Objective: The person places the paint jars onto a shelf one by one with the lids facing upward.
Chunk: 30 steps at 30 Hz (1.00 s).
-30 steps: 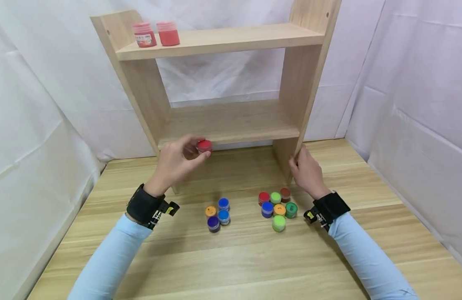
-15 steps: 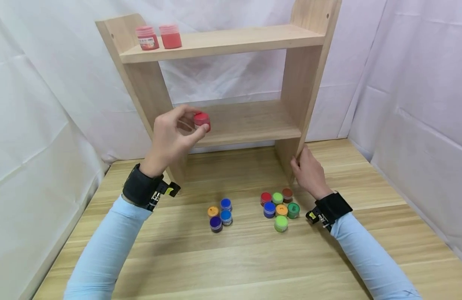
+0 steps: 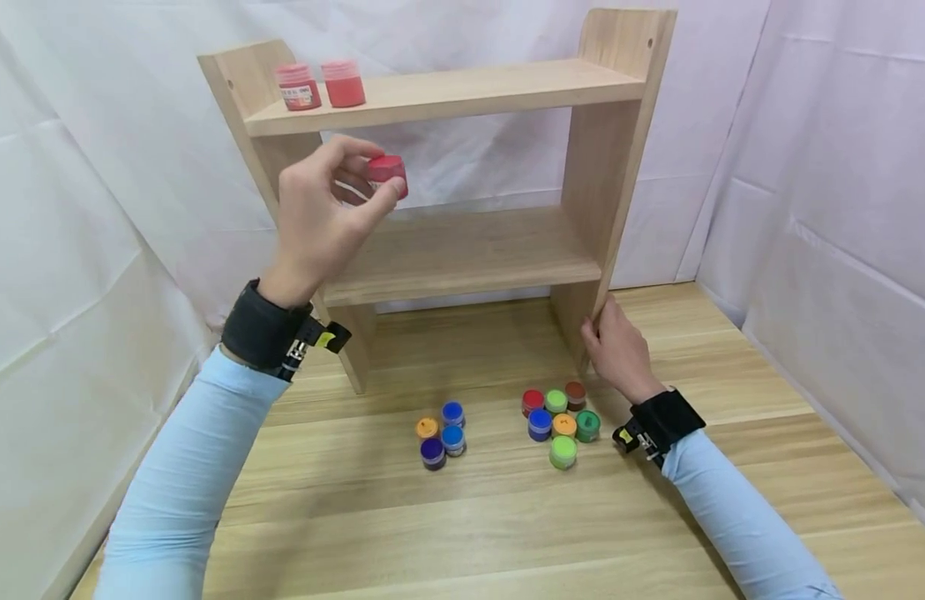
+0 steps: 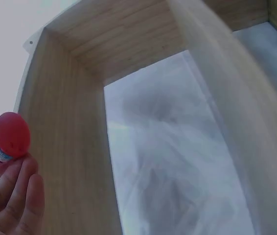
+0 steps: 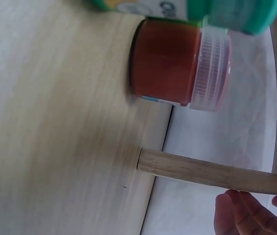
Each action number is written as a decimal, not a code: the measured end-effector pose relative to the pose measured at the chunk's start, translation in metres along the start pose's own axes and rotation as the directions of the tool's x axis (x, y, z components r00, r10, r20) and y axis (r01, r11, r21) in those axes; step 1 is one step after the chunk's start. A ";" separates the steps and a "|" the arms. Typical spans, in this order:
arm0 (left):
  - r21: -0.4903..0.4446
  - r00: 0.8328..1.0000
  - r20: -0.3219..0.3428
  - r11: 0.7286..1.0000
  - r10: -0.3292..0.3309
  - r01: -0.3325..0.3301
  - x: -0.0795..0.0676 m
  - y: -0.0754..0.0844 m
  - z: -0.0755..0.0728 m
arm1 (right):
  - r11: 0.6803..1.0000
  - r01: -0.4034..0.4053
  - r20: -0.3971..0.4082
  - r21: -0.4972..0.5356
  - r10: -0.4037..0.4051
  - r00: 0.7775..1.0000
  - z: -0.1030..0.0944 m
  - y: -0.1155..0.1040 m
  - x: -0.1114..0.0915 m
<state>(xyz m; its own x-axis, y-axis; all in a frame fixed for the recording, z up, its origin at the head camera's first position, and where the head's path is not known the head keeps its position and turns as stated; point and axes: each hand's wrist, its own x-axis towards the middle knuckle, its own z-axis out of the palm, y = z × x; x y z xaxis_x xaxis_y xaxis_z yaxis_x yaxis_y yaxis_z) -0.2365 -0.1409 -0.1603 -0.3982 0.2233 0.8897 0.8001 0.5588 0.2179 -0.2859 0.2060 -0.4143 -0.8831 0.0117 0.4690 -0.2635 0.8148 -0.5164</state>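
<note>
My left hand [image 3: 320,212] pinches a small red paint jar [image 3: 387,175] between thumb and fingers, raised in front of the wooden shelf unit [image 3: 462,279], a little below its top board. In the left wrist view the red paint jar [image 4: 12,134] shows its lid and part of a label. My right hand [image 3: 620,350] grips the lower front edge of the right side panel [image 3: 608,242]. From the right wrist, fingers [image 5: 248,210] lie along that panel's edge. On the top board's left end stand two red paint jars [image 3: 298,87], side by side.
On the table [image 3: 507,533] a cluster of several paint jars [image 3: 563,450] sits near the right panel. Another small group, blue, purple and orange jars [image 3: 452,438], stands left of it. White cloth [image 3: 830,208] hangs behind and at the sides.
My left hand has lifted the red paint jar from below the middle board to just under the top board, moving slightly left. My right hand keeps its grip on the panel.
</note>
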 end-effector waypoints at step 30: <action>0.377 0.992 -0.097 0.925 0.086 -0.043 0.065 -0.024 0.012 | 1.000 0.014 -0.022 0.004 -0.014 1.000 0.002 0.005 0.002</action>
<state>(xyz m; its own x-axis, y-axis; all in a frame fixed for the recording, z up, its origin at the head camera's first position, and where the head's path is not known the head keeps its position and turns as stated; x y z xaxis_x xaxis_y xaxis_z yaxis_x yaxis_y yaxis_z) -0.2869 -0.1300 -0.1130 -0.2828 0.1919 0.9398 0.5887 0.8083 0.0121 -0.2901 0.2089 -0.4171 -0.8708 0.0131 0.4915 -0.2772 0.8125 -0.5128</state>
